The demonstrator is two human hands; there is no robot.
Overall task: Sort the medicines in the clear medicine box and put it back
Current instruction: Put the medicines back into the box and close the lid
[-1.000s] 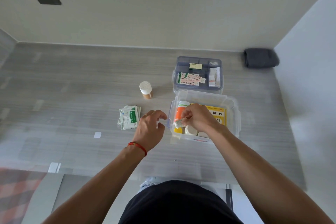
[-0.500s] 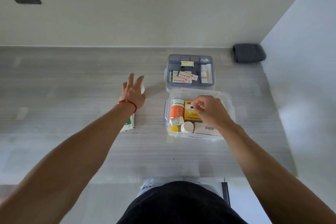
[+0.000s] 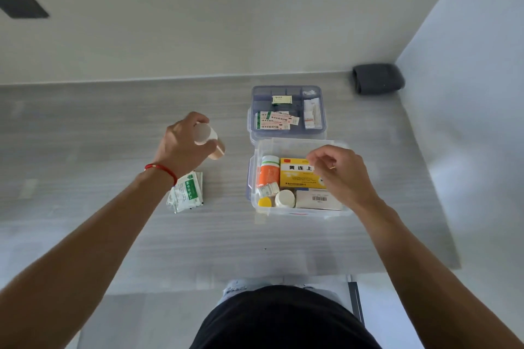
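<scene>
Here, clear medicine box point(image 3: 334, 147) holding bottles and cartons, left hand point(image 3: 181, 144) gripping white-capped bottle point(image 3: 208, 139), right hand point(image 3: 340, 173) loosely curled, empty.

On the table point(image 3: 113, 127): medicine box point(image 3: 337, 147) right of centre, divided tray point(image 3: 255, 110) touching behind it, sachets point(image 3: 187, 193) to its left, small bottle point(image 3: 208, 140) behind those; boxes and bottles lying inside the medicine box.

Bare forearms, a red string bracelet point(image 3: 161, 171) on the left wrist, black top point(image 3: 283, 320), pale ripped jeans point(image 3: 241, 286).
</scene>
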